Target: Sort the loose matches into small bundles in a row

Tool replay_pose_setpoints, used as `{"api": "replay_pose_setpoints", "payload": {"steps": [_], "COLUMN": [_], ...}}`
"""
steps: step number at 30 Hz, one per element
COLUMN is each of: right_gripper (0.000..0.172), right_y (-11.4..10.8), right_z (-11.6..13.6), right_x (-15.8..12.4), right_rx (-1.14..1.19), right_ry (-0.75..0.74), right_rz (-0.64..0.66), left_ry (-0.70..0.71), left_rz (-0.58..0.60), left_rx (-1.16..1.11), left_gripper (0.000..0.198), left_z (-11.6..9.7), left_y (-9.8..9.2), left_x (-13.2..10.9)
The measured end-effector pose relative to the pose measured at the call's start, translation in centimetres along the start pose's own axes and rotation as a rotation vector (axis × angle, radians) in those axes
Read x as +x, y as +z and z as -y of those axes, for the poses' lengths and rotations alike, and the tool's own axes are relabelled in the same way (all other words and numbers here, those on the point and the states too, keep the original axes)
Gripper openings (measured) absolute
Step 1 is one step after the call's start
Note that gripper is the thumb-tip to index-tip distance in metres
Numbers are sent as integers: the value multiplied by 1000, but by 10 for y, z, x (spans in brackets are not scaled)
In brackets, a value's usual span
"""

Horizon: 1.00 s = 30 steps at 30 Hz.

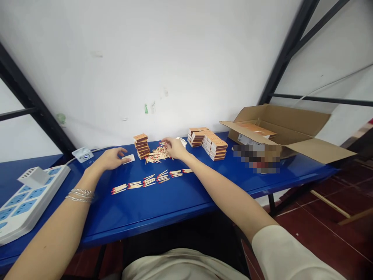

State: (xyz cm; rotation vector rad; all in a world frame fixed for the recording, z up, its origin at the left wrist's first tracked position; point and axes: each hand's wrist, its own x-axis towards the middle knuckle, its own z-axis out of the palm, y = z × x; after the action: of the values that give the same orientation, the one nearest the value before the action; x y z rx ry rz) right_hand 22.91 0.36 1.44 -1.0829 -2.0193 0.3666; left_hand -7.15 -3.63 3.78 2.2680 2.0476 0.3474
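My left hand (113,158) rests over the table with fingers apart, its thumb touching a small flat white piece (128,158), perhaps a matchbox tray. At the far edge of a heap of loose red-tipped matches (159,154), my right hand (175,149) has its fingers curled together on some matches; its fingertips are partly hidden. A stack of matchboxes (141,146) stands between my hands, behind the heap. Nearer me runs a row of small bunches of matches (149,181), with my right forearm covering its right end.
Several more matchboxes (214,144) are piled to the right on the blue table (131,217). An open cardboard box (303,120) sits at the right end, a blurred patch before it. On the left lie a white power strip (32,200) and a small white device (83,154).
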Motion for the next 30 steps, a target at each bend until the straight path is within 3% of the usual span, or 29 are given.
{"api": "replay_pose_setpoints", "payload": {"steps": [15,30], "right_gripper": [22,28], "right_y": [6,3], "right_z": [-7,-6], "right_x": [4,3], "right_rx": [13,46], "right_ry": [-40,-17], "right_rz": [-7,4], "left_ry": [-24,-33], "left_rz": [15,29], "left_rx": [1,12], "left_gripper": [61,61], "left_z": [-2,-5], "left_y": [-2,-4], "left_x": [1,-1]}}
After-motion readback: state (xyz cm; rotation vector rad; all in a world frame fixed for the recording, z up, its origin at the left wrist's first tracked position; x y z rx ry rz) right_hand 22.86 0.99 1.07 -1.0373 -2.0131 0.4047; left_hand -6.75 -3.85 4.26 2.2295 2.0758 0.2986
